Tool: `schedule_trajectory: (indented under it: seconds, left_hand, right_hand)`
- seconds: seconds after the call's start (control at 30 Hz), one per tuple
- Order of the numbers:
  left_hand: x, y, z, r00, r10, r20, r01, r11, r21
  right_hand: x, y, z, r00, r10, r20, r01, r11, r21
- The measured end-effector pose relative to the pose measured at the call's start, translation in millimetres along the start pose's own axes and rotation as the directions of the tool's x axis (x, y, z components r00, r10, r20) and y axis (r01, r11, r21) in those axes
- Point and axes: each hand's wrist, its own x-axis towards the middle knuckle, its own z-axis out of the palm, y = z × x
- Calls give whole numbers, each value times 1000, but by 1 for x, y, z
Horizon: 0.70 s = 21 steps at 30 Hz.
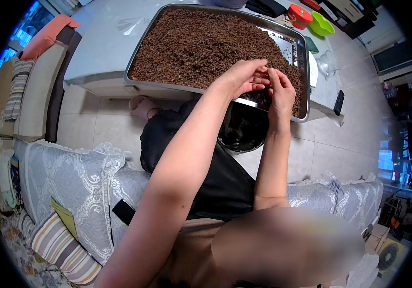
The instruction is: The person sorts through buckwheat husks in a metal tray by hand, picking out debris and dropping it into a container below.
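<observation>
A large metal tray (134, 57) on the table holds a wide heap of small reddish-brown dried bits (206, 43). Over the tray's near right part, my left hand (248, 78) and my right hand (281, 93) meet at the fingertips. Both have their fingers pinched together; whatever is between them is too small to name. Some bare metal of the tray shows at its back right. Below the tray's near edge, a dark round container (244, 127) stands between my knees.
Right of the tray are a glass bowl (328, 65) and a black remote (339, 102). Behind it stand a red round box (300, 16) and a green bowl (321, 24). A lace-covered sofa (71, 168) is under me, with a dark phone (123, 212) on it.
</observation>
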Motion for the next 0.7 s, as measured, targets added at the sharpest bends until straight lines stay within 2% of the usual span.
schedule_trajectory:
  seconds: [0.13,0.17,0.23,0.27,0.3,0.37,0.4,0.43,0.5,0.53,0.6,0.7]
  left_hand:
    - [0,-9,-4,999,49,-6,-46,976,211]
    - [7,-12,-6,997,64,32,-70,962,265]
    - [8,-12,-7,998,60,-10,-52,927,371]
    - [3,-10,-2,995,89,-40,-67,923,378]
    - [0,-7,2,995,73,-67,-44,931,363]
    - [7,-5,2,995,33,-92,4,925,379]
    - [10,-8,1,996,75,-50,-57,954,295]
    - [11,-9,4,997,73,-41,-60,963,264]
    - [12,-10,5,993,87,-80,-69,975,212]
    - [12,-10,4,993,90,-74,-72,974,216]
    - [12,-10,5,993,95,-67,-79,973,219]
    - [7,-10,11,995,67,-70,-60,994,94]
  right_hand:
    - [1,11,10,997,-77,-22,78,995,58]
    - [-5,4,11,998,-56,26,53,992,117]
    - [-2,15,13,999,-46,23,42,985,168]
    - [0,17,19,997,-48,-63,57,987,147]
    - [-2,10,20,999,-31,-35,38,976,212]
    - [5,16,24,994,-34,-106,58,973,224]
    - [3,9,24,995,1,-95,26,960,278]
    - [0,2,23,997,35,-62,-12,940,341]
    - [0,-1,26,989,80,-126,-33,942,335]
    - [-1,-4,24,987,137,-85,-95,921,379]
    - [0,-4,26,983,153,-103,-97,904,417]
    - [2,-3,28,983,154,-95,-91,875,475]
